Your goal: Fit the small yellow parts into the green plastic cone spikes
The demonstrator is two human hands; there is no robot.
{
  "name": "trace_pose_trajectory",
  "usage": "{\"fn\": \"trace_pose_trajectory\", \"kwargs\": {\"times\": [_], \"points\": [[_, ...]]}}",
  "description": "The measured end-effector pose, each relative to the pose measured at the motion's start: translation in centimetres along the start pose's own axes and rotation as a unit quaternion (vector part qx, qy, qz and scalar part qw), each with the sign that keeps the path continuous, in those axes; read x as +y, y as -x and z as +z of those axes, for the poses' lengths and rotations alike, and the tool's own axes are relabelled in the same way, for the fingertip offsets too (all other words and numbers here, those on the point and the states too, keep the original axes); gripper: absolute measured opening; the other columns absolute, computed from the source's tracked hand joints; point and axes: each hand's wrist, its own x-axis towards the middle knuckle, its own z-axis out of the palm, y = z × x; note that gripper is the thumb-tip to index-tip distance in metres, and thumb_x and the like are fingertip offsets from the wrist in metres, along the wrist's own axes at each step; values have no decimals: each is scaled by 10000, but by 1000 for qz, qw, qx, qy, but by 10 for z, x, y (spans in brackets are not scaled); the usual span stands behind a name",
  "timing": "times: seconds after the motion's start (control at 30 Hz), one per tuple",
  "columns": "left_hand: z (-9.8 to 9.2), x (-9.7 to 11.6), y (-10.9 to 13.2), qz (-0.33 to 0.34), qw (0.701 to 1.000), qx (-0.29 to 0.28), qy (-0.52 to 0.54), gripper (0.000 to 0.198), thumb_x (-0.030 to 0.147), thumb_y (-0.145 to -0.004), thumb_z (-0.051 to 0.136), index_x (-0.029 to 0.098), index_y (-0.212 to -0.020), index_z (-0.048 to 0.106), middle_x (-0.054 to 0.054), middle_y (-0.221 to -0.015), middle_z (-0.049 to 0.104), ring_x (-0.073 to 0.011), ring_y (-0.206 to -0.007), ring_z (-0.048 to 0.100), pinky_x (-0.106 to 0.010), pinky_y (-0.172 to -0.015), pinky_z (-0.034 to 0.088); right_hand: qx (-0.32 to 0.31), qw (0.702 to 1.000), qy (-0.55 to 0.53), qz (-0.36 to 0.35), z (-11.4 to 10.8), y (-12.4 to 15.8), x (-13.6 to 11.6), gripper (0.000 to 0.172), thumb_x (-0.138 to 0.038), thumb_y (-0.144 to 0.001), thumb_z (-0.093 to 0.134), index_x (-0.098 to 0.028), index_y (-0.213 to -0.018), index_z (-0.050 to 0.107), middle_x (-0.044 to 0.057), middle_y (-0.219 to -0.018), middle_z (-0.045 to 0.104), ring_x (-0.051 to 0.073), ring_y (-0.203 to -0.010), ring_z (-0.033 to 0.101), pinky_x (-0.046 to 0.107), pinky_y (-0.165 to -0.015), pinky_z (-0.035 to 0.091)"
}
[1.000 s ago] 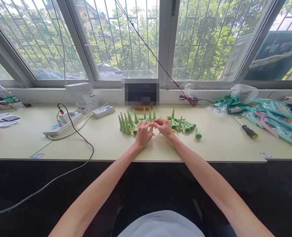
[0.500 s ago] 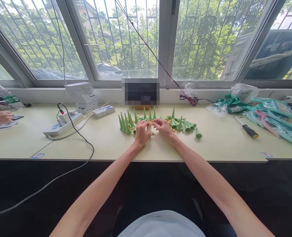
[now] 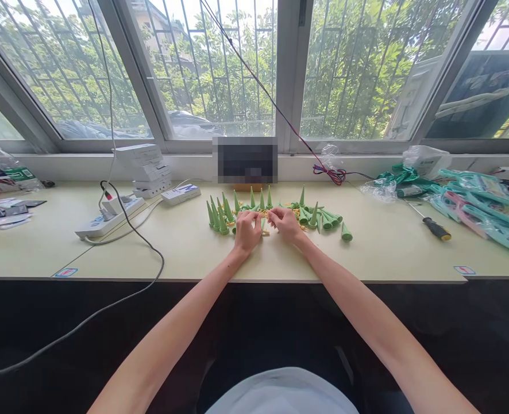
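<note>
Nearest on the counter (image 3: 272, 264), a yellow piece (image 3: 266, 233) lies between the wrists, its long axis seemingly along 9 to 3 o'clock. Just beyond, the left hand (image 3: 249, 230) and right hand (image 3: 284, 223) near each other with fingers bunched, though I cannot tell whether either is clamped on anything; the step looks like fine fingertip work, calling for a light, steady pinch. Farther out, upright cones (image 3: 221, 224) at 10 o'clock point skyward, their axes vertical, while toppled cones (image 3: 331, 219) at 3 o'clock mostly aim tips toward 10.
</note>
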Motion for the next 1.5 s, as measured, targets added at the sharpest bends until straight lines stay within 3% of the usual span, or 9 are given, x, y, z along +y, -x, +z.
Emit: {"fn": "trace_pose_trajectory", "kwargs": {"times": [0.77, 1.5], "points": [[4, -6, 0, 9, 1000, -16, 12, 217, 195, -947, 479, 192, -755, 581, -65, -791, 636, -220, -806, 518, -334, -763, 406, -47, 999, -4, 12, 1, 4, -9, 303, -416, -841, 568, -165, -683, 630, 20, -600, 627, 105, -497, 535, 223, -507, 425], [3, -5, 0, 5, 1000, -19, 9, 255, 210, -953, 472, 199, -711, 552, -58, -747, 632, -213, -770, 511, -345, -758, 412, -48, 998, 44, 5, 1, 6, -15, 438, -481, -885, 497, -181, -570, 557, 5, -486, 557, 117, -461, 519, 244, -541, 439]]}}
